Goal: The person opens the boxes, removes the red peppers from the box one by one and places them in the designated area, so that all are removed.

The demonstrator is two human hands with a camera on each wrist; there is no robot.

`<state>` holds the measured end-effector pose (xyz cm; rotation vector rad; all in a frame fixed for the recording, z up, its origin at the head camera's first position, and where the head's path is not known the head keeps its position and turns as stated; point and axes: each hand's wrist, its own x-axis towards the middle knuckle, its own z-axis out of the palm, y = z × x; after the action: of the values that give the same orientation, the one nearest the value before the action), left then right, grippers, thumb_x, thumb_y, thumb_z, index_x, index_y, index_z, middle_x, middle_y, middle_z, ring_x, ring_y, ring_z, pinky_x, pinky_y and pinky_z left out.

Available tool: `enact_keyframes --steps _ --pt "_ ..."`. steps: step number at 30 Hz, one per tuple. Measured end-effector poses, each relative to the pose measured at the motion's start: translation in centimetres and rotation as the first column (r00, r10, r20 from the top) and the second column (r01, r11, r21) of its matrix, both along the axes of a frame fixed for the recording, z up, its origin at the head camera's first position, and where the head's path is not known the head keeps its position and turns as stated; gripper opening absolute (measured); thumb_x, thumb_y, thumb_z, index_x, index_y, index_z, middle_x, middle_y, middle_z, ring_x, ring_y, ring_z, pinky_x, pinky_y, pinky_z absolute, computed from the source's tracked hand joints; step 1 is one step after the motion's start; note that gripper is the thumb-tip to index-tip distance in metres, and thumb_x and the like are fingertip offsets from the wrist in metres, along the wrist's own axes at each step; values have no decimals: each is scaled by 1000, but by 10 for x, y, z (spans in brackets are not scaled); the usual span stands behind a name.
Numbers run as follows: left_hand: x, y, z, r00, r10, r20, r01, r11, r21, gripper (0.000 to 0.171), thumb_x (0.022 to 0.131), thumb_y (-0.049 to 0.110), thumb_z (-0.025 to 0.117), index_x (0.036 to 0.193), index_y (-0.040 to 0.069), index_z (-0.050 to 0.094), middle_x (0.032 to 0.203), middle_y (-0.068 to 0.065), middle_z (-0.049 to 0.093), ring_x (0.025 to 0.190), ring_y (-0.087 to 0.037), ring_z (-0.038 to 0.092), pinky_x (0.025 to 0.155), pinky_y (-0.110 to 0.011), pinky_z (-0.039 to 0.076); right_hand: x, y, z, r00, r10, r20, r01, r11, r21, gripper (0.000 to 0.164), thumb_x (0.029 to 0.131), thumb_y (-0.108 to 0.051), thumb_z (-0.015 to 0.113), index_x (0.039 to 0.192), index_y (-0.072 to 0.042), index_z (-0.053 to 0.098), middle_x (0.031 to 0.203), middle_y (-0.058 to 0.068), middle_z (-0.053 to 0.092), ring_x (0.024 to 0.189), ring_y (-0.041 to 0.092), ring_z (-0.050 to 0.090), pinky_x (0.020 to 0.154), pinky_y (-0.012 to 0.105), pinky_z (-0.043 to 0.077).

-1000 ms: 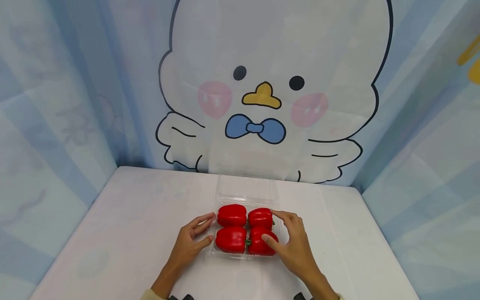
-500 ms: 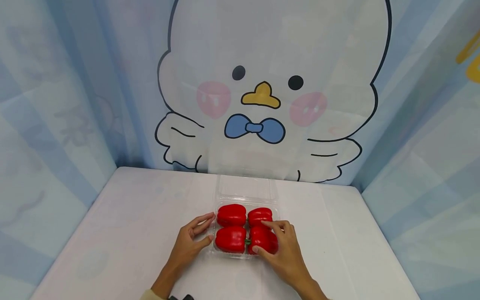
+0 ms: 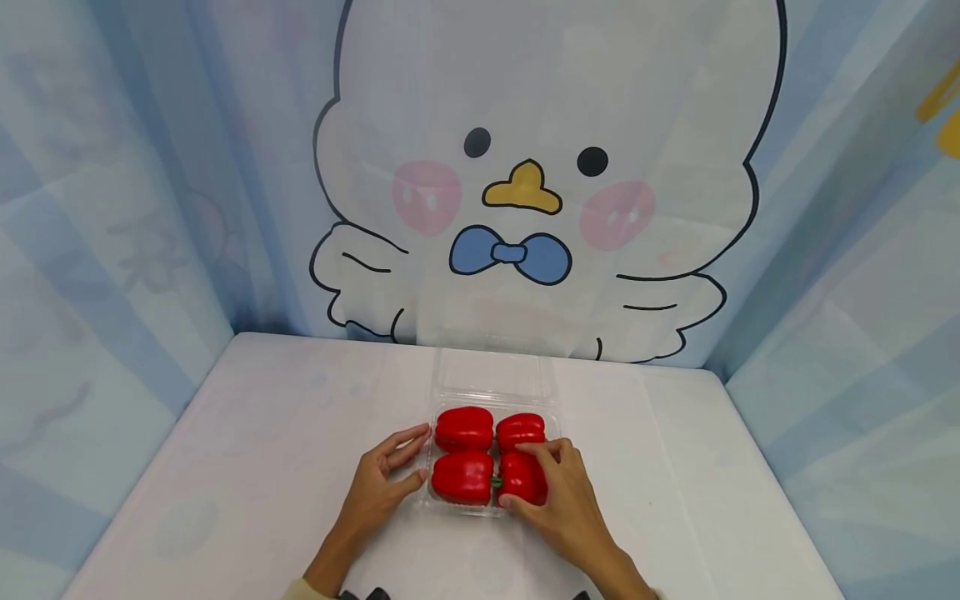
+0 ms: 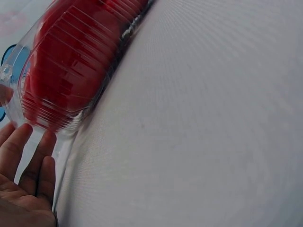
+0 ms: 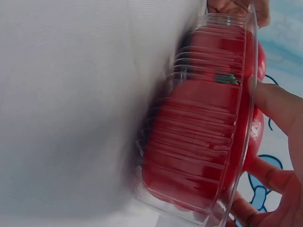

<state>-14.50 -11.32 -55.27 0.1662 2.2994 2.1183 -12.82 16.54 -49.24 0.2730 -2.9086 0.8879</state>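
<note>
Two rows of red bell peppers fill a clear plastic clamshell box (image 3: 468,511) in the head view. My right hand (image 3: 566,500) reaches over the box's right side and grips the near right bell pepper (image 3: 522,477), thumb at its front and fingertips behind. Beside it lies the near left bell pepper (image 3: 461,478), with a green stem (image 3: 496,482) between the two. The far left bell pepper (image 3: 464,429) and far right bell pepper (image 3: 521,428) sit behind. My left hand (image 3: 382,479) touches the box's left edge with extended fingers; the left wrist view shows its fingertips against the ribbed wall.
The box's clear lid (image 3: 491,375) is folded back toward the rear. A white-covered table (image 3: 262,467) bears the box. Behind it hangs a curtain (image 3: 517,317) with a cartoon bird, and blue-white curtains flank both sides.
My right hand has shifted left from the box's right edge, and its fingertips have gone from the far right pepper to the near right one. My left hand has stayed in place.
</note>
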Motion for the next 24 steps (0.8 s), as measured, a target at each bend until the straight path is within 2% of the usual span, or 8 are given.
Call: enact_keyframes --steps 10,18,24 --pt "0 -1 0 1000 -9 0 9 1000 11 61 93 8 79 150 13 59 153 -5 62 148 -23 54 113 -16 45 -4 -2 5 999 25 20 -25 1000 -3 66 72 -33 99 129 -21 70 121 5 54 121 24 49 93 46 60" --pt "0 -1 -2 1000 -15 1 15 1000 13 61 94 10 79 151 13 58 154 -6 61 148 -24 53 117 -25 45 -6 -1 6 999 1 32 1 999 -54 63 70 -33 100 124 -26 70 118 2 53 121 23 49 90 42 61" --pt "1 -1 1 1000 -7 5 7 1000 5 61 93 10 79 151 14 58 153 -5 62 148 -23 53 117 -24 45 -5 0 10 1000 -2 -1 2 997 -72 63 69 -32 101 125 -26 71 116 1 53 120 23 49 90 42 60"
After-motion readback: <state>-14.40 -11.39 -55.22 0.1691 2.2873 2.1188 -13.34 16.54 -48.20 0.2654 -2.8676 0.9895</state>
